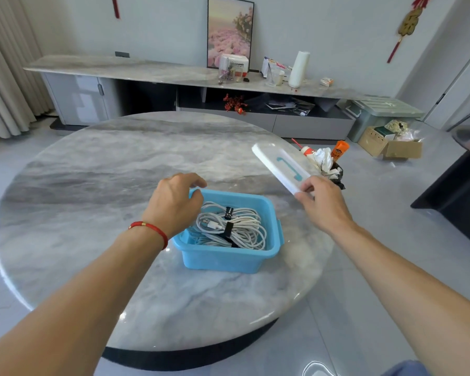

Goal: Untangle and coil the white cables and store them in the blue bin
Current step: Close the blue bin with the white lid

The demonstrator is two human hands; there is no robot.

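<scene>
A blue bin [228, 260] stands on the round marble table [92, 185], near its right front. Inside lie coiled white cables [236, 226] bound with black straps. My left hand [174, 202] hovers over the bin's far left corner with its fingers curled loosely; whether they touch the rim I cannot tell. My right hand [323, 202] pinches the near end of a clear lid [280, 166] with a teal handle, held tilted above the table to the right of the bin.
Beyond the table's right edge sits a bag of rubbish [326, 161] with crumpled paper and bottles. A long low cabinet [174, 77] runs along the far wall. Cardboard boxes [391, 145] and a grey-green storage crate [377, 112] stand on the floor at right.
</scene>
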